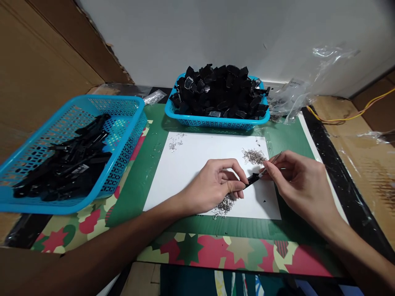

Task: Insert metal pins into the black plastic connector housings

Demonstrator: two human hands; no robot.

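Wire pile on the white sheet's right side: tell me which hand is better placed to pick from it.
Probably the right hand: it is close beside the wire pile and holds a slim tool. The left hand is farther off, pinching the black part.

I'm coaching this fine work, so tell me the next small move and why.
Probably guide the tip of the thin metal tool gently against the black part: the left hand pinches one end of that part, and the right hand holds the tool with its tip at or very near the other end. Whether the tip carries anything is too small to tell.
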